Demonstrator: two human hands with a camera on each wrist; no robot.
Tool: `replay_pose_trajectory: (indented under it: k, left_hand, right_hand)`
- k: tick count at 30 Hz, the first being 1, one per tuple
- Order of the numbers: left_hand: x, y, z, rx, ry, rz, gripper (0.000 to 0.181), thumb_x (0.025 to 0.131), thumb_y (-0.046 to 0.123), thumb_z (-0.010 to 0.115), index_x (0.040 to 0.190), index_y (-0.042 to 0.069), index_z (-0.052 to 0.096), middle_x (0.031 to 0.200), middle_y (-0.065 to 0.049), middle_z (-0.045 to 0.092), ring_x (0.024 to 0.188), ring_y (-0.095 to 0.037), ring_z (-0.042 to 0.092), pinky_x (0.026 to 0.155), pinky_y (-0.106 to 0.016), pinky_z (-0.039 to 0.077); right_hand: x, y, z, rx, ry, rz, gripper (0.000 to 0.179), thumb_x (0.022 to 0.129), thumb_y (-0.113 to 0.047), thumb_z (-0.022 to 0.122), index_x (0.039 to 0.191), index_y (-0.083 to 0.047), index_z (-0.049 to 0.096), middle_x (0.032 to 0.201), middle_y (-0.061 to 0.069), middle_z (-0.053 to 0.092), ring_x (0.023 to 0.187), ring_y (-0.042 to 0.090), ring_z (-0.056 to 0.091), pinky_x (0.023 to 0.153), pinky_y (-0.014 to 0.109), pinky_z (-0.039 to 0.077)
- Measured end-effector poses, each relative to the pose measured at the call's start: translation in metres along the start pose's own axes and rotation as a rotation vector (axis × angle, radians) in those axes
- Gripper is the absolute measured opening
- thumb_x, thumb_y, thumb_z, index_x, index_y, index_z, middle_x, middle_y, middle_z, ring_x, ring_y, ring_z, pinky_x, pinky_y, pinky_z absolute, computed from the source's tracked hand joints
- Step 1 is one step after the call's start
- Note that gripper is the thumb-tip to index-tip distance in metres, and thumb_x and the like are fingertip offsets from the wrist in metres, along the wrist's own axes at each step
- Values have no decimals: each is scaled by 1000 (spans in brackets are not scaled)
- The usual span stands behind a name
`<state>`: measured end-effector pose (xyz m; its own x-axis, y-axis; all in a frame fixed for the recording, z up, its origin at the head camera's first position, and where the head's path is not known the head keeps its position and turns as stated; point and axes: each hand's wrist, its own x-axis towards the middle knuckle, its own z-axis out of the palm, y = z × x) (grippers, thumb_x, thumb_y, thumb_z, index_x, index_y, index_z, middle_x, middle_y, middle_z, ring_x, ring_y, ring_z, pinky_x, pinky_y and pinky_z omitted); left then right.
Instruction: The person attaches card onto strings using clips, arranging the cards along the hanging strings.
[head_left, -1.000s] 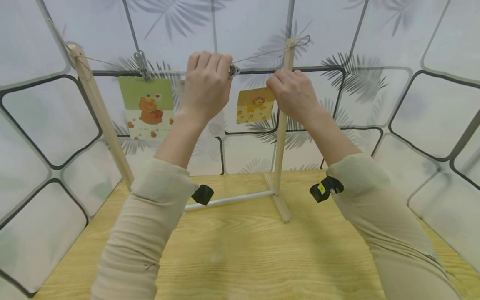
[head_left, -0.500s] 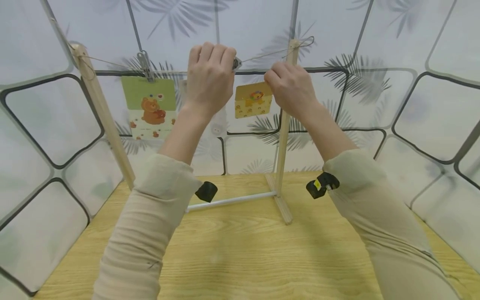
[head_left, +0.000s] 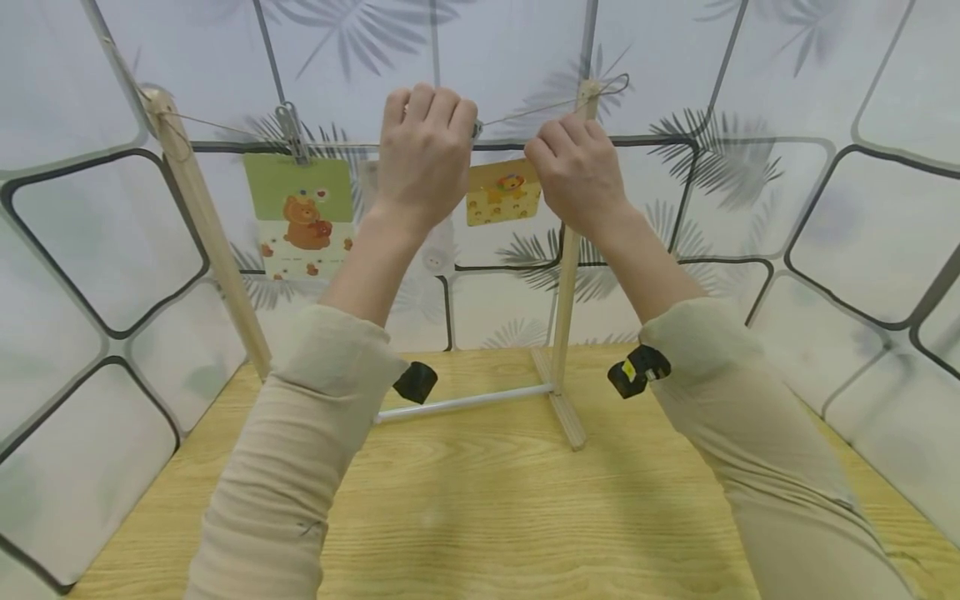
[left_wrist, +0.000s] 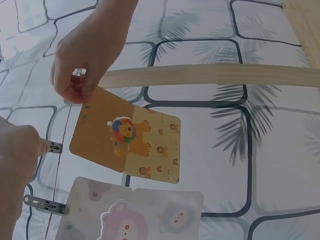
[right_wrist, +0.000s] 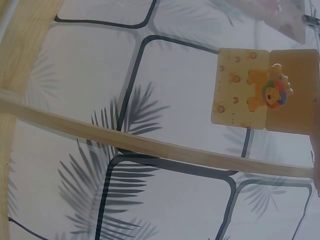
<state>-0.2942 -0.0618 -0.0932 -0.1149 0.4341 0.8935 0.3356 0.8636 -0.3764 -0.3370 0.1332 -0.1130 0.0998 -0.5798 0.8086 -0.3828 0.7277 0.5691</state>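
My right hand (head_left: 577, 171) pinches the upper right corner of a yellow-orange lion card (head_left: 502, 196); in the left wrist view its thumb and finger are at the card's (left_wrist: 125, 135) corner. Beside it, my left hand (head_left: 427, 158) is raised at the string (head_left: 528, 111) and pinches a small metal clip (left_wrist: 54, 146), whose end pokes out past the fingers. The lion card is just below and right of this clip. A pale card with a pink bear (left_wrist: 132, 217) hangs by another metal clip (left_wrist: 45, 205), mostly hidden behind my left hand in the head view.
A green and white bear card (head_left: 300, 221) hangs at the left from a clip (head_left: 291, 133). Two wooden posts (head_left: 567, 292) carry the string, with a white bar (head_left: 465, 403) low between them. The stand rests on a wood-grain tabletop (head_left: 465, 508) before a patterned curtain.
My right hand has moved up and slightly left, bringing the lion card closer to the string and my left hand. My left hand has shifted a little up and right.
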Motion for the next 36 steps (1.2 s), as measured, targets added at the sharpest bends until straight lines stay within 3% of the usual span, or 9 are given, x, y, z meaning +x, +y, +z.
replay_pose_trajectory:
  k: [6,14,26,36]
  left_hand:
    - [2,-1,1,1,-30,-16,21,91,2,38,93,0,59,95,-14,60,92,-31,49,88,-39,34]
    - [5,2,1,35,-21,-43,21,89,0,40,89,0,61,90,-13,62,89,-30,51,86,-39,34]
    - [6,14,12,111,-63,-4,24,90,-2,36,87,2,60,88,-11,59,92,-30,51,87,-40,34]
    - [13,17,9,85,-188,-2,23,82,-6,37,85,1,59,82,-11,56,92,-30,50,88,-40,33]
  right_hand:
    - [-2,1,1,-3,-15,-5,21,88,8,40,80,3,58,78,15,56,77,32,52,59,39,38]
    - [0,1,3,-8,-17,-7,20,88,8,40,80,3,58,78,15,56,75,31,50,59,38,38]
    - [-7,0,3,-32,-68,23,18,85,7,42,76,3,57,77,15,56,77,33,51,63,42,40]
    - [-1,-3,3,-132,-123,58,22,86,7,39,77,4,58,78,16,56,77,33,52,63,39,41]
